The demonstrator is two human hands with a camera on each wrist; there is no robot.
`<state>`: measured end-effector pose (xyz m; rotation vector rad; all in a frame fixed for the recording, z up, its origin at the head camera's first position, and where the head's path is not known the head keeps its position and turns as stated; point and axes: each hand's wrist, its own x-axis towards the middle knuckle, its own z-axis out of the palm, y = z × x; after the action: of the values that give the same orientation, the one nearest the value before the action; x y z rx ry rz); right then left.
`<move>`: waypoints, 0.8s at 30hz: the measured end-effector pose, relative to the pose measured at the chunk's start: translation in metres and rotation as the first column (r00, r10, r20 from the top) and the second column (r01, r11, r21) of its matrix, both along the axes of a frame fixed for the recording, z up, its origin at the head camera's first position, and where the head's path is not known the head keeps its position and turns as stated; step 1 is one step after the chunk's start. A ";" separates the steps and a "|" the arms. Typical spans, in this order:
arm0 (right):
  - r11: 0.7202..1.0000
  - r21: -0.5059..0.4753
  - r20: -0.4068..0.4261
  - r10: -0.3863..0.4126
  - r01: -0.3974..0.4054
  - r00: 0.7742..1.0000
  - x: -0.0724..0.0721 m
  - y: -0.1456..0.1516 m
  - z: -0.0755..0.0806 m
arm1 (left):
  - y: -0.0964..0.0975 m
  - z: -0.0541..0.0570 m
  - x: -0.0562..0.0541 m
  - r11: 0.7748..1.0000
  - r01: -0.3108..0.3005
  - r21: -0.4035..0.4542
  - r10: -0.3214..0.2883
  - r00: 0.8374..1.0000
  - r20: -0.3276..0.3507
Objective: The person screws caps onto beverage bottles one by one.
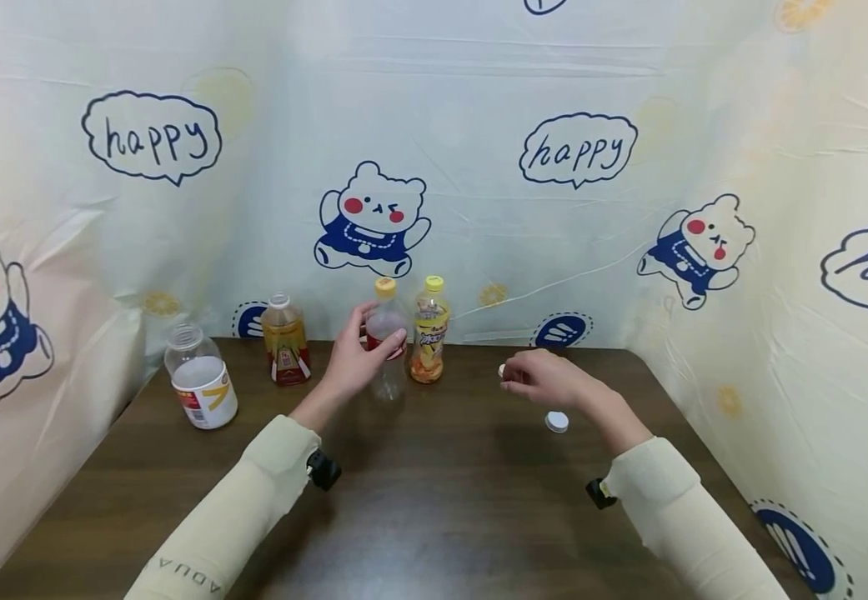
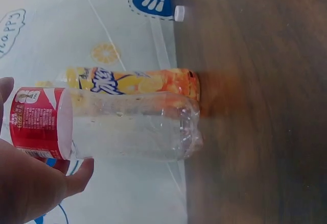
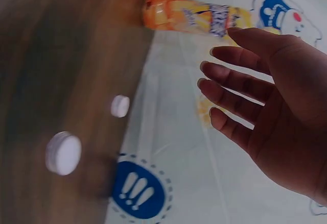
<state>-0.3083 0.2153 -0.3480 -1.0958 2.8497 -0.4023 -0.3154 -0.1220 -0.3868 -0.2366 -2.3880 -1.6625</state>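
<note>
My left hand [image 1: 349, 354] holds a clear plastic bottle [image 1: 390, 385] with a red label and an orange cap, its fingers and thumb around the labelled part. The bottle is upright; whether its base touches the table cannot be told. Just right of it stands a yellow drink bottle [image 1: 429, 333] with a yellow cap, partly behind the clear bottle [image 2: 133, 127] in the left wrist view. My right hand [image 1: 554, 379] hovers over the right side of the table, fingers apart and holding nothing in the right wrist view. Closest to it are a larger white cap [image 1: 557, 422] and a smaller white cap [image 3: 120, 106].
On the left of the brown table [image 1: 434, 517] stand an uncapped clear jar [image 1: 204, 392] with a white and red label and an uncapped bottle [image 1: 287, 346] with a brown-red label. A printed curtain [image 1: 479, 208] hangs along the back and sides.
</note>
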 end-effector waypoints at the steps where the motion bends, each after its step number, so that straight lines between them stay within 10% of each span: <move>1: 1.000 0.001 0.006 -0.001 0.001 1.000 -0.001 0.002 -0.004 | 0.000 -0.001 -0.003 1.000 -0.005 0.002 0.005 1.000 0.009; 24: 0.995 0.057 0.103 -0.082 0.076 0.991 -0.012 0.044 -0.063 | 0.002 -0.012 -0.052 0.997 -0.067 0.037 0.064 0.995 0.075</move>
<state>-0.3203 0.2597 -0.4107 -0.9261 2.8003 -0.3759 -0.3670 -0.1196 -0.3991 -0.0908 -2.3857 -1.7154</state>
